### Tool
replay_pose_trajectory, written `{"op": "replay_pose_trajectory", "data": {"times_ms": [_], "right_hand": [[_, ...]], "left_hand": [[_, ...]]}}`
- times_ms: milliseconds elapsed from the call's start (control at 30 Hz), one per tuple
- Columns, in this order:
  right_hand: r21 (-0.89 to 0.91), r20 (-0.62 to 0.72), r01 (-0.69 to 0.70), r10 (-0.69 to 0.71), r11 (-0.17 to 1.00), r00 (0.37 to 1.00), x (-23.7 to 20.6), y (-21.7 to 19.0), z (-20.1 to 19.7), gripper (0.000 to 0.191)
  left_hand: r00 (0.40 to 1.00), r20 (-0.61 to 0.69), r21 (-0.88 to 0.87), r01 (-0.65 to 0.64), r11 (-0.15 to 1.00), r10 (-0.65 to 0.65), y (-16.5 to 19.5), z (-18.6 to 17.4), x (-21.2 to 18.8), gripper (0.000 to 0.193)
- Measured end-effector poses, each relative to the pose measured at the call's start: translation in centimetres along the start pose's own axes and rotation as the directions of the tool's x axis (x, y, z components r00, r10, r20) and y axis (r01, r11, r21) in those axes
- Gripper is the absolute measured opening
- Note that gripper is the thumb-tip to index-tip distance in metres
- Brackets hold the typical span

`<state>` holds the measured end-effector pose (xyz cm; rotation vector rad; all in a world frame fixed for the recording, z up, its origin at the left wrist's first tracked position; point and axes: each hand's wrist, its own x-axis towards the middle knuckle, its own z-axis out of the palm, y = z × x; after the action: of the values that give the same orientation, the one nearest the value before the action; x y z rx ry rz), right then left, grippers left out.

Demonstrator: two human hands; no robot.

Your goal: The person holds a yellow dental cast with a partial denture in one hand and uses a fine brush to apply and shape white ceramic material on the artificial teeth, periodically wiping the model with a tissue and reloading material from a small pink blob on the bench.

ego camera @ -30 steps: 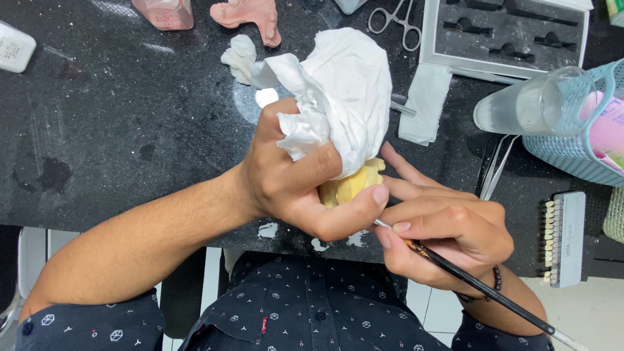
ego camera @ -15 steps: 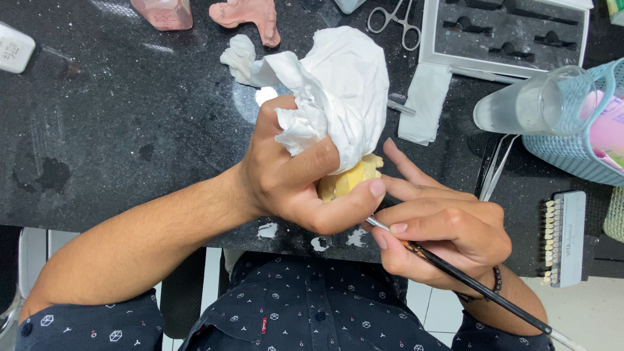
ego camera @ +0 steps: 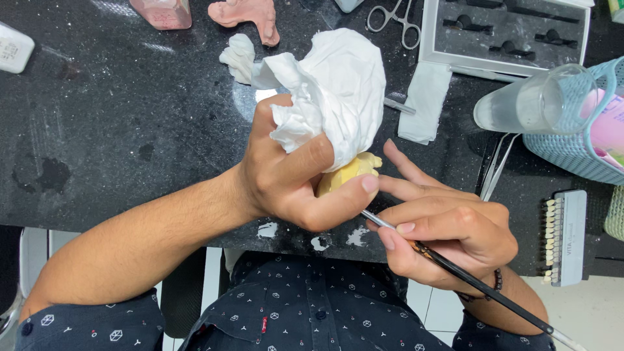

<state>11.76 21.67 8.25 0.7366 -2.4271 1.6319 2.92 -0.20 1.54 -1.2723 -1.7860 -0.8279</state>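
My left hand point(ego camera: 292, 179) grips a yellow plaster dental model point(ego camera: 344, 174) together with a crumpled white tissue point(ego camera: 335, 97) that bulges above the fingers. Only a small part of the model shows under the tissue. My right hand point(ego camera: 448, 231) holds a thin dark-handled brush point(ego camera: 468, 279) like a pen. Its tip points up-left at the underside of the model, just below my left thumb. Both hands hover over the near edge of a black speckled countertop point(ego camera: 117, 136).
At the back lie pink denture pieces point(ego camera: 244, 14), a pink container point(ego camera: 162, 12), scissors point(ego camera: 390, 18) and a grey foam-lined instrument case point(ego camera: 507, 32). A clear cup point(ego camera: 530, 104) and a blue basket point(ego camera: 585, 130) stand at right, above a tooth shade guide point(ego camera: 562, 237). A folded white cloth point(ego camera: 426, 101) lies beside the tissue.
The brush tip has shifted slightly along the underside of the model. My left hand keeps its hold on the model and tissue with hardly any movement.
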Motion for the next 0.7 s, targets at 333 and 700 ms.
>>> {"op": "replay_pose_trajectory", "data": {"times_ms": [333,700], "right_hand": [[-0.028,0.000,0.011,-0.011,1.000,1.000,-0.18,0.20,0.02,0.021],[-0.029,-0.014,0.008,-0.009,1.000,1.000,-0.29,0.34,0.11,0.019]], "left_hand": [[1.000,-0.007,-0.029,0.000,1.000,0.000,-0.09,-0.08,0.16,0.045],[1.000,-0.004,-0.020,-0.009,1.000,0.009,-0.02,-0.06,0.15,0.045]]}}
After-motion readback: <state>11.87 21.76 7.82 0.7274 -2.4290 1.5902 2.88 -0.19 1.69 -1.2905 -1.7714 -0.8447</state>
